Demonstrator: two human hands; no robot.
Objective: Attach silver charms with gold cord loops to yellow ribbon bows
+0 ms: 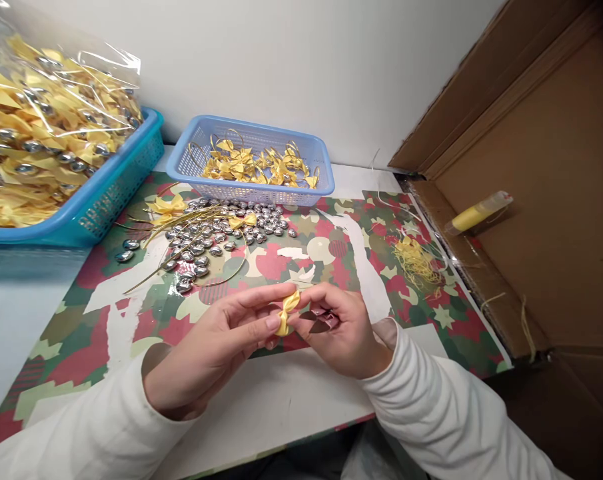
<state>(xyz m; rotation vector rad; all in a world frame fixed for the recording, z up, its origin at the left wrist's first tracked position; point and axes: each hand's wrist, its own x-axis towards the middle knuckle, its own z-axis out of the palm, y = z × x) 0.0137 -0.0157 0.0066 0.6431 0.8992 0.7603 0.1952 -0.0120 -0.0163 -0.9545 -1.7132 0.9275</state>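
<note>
Both hands meet over the patterned mat (131, 320), near its front edge, and between them sits a small yellow ribbon bow (286, 311). The left hand (216, 347) is closed in a pinch, thumb and forefinger tips pressing the bow's left side, the other fingers curled under. The right hand (341, 333) is closed too, its fingertips touching the bow's right side, with something small and dark tucked in its palm that cannot be made out. Farther back on the mat lies a heap of silver beads (216, 237) mixed with gold cords and a couple of loose bows. Just behind the mat's far edge stands a pale blue basket (251, 193) holding more yellow bows. Left of the mat, a deeper blue basket (111, 193) carries a clear bag of bows and beads. Off the mat's right side, a cardboard box (546, 200) lies open with a glue tube (476, 213) inside.
</note>
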